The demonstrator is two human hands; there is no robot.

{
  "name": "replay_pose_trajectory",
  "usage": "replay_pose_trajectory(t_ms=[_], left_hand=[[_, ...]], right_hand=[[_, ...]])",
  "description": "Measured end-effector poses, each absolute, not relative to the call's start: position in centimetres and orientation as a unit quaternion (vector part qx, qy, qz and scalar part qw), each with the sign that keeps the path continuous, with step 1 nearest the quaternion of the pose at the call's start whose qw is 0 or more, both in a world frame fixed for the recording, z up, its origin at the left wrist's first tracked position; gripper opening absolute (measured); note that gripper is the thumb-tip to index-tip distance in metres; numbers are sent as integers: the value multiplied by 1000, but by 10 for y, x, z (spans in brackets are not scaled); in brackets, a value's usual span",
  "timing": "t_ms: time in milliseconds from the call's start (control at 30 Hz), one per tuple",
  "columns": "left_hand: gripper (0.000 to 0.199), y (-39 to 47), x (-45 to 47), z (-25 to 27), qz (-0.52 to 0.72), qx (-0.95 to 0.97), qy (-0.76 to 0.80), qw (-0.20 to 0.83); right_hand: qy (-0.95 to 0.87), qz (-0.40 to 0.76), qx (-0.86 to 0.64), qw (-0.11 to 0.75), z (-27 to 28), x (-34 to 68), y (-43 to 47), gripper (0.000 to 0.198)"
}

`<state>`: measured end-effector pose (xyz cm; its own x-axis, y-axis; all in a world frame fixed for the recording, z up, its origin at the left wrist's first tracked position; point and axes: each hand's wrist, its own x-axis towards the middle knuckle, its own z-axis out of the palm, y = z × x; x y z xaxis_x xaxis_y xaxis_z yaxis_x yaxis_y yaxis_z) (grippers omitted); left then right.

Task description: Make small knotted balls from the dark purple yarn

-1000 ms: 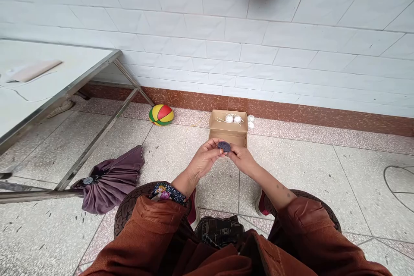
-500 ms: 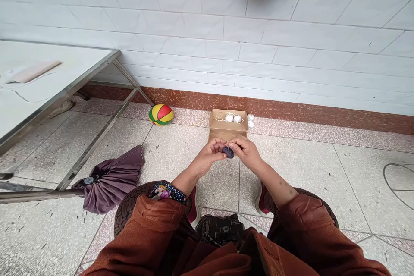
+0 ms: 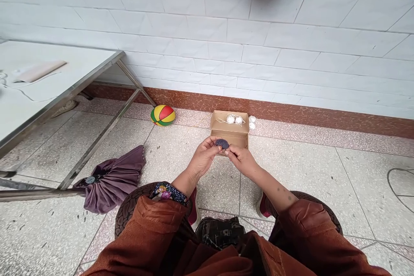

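Note:
A small dark purple-blue ball of yarn (image 3: 221, 143) is between my two hands, above the near part of an open cardboard box (image 3: 229, 128). My left hand (image 3: 204, 155) has its thumb and fingers closed around the ball's left side. At its lower right, the fingers of my right hand (image 3: 242, 158) are pinched together against the yarn. No loose strand can be made out. Two white yarn balls (image 3: 234, 119) rest at the far side of the box, with a thin white strand beside them.
More white balls (image 3: 252, 122) lie right of the box. A colourful ball (image 3: 163, 115) sits near the wall. At left stand a metal-framed table (image 3: 90, 58) and a purple cloth bag (image 3: 111, 179). A black bag (image 3: 220, 230) lies between my feet; a wire loop (image 3: 390, 185) is at right.
The yarn ball has moved slightly up and left and turned, showing a wider side. My right hand has shifted from above the ball to its lower right. The view has tilted slightly.

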<state>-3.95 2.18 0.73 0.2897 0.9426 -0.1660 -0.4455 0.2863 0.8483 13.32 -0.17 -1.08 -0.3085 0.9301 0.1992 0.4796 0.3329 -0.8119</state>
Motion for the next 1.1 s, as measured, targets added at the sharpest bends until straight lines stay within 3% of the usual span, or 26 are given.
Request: replay_pose_trajectory(t_ms=[200, 467, 700, 900, 1100], left_hand=[[33, 26, -40, 1, 462, 391, 417, 678], [52, 17, -38, 8, 379, 414, 304, 769], [41, 22, -41, 11, 470, 320, 285, 772], [35, 27, -41, 3, 497, 316, 374, 716], [41, 23, -42, -3, 403, 422, 410, 701]], right_hand=[[-758, 337, -410, 379, 11, 139, -5, 13], [-701, 315, -467, 438, 8, 148, 8, 17], [-727, 327, -478, 369, -16, 136, 3, 15], [-827, 251, -417, 281, -6, 131, -10, 21], [-816, 218, -417, 335, 9, 142, -6, 22]])
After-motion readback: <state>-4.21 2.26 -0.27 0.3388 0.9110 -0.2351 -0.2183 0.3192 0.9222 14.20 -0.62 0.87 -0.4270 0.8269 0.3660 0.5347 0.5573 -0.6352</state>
